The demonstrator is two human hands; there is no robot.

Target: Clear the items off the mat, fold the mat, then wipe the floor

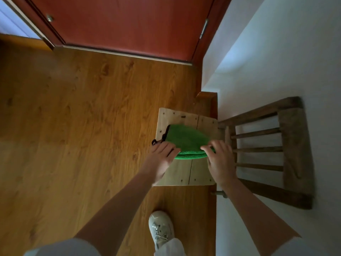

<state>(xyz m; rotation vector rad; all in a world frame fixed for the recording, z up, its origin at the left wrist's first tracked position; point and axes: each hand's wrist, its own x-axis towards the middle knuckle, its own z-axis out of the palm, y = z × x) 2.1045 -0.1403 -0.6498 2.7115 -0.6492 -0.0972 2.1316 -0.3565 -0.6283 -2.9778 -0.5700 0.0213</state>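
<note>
From the head view, the folded green mat (186,140) lies near the middle of the wooden chair seat (177,174). The left hand (162,156) and right hand (219,161) grip its near corners, one at each end. Clearing and folding look done; the bare wooden floor (73,117) remains to be wiped.

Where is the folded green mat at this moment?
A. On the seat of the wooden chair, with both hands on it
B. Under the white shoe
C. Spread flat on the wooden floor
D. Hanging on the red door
A: the folded green mat lies on the pale plank seat of the wooden chair, with the left hand and the right hand gripping its near edge.
</note>
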